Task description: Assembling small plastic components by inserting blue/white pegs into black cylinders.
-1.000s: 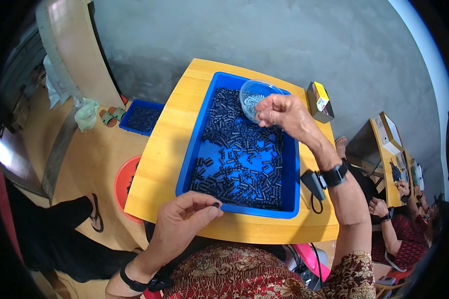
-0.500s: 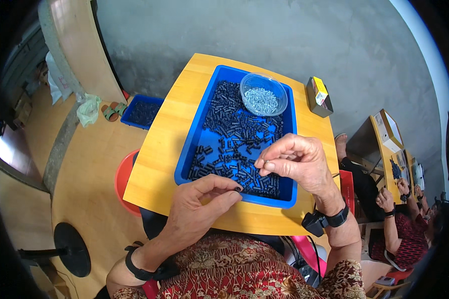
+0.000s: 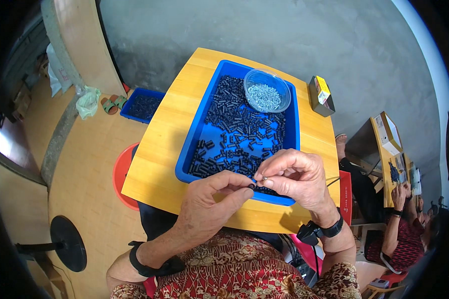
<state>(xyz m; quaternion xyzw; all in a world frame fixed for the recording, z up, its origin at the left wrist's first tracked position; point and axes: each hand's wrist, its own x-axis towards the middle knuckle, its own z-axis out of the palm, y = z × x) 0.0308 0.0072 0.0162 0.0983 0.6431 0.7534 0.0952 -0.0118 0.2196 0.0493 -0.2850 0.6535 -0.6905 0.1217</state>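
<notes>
Over the near edge of a blue tray (image 3: 186, 149), my two hands meet almost fingertip to fingertip. My left hand (image 3: 212, 198) pinches a small black cylindrical piece (image 3: 251, 186) between thumb and forefinger. In my right hand (image 3: 297, 178) a tiny metal screw (image 3: 265, 178) is gripped the same way, close beside the black piece; whether the two touch I cannot tell. Many short black cylindrical pieces (image 3: 229, 107) lie scattered in the tray. A clear round plastic tub (image 3: 267, 90) full of small silvery screws stands in its far right corner.
The tray rests on a yellow wooden table (image 3: 154, 164). A dark box with a yellow packet (image 3: 322, 94) sits at the table's right edge. On the floor are a red bucket (image 3: 123, 177) and another blue tray (image 3: 142, 105). A co-worker (image 3: 401, 231) sits at the right.
My hands have come together: the left moved right with the black piece, and the right came down nearer with the screw. The co-worker's hands have shifted too.
</notes>
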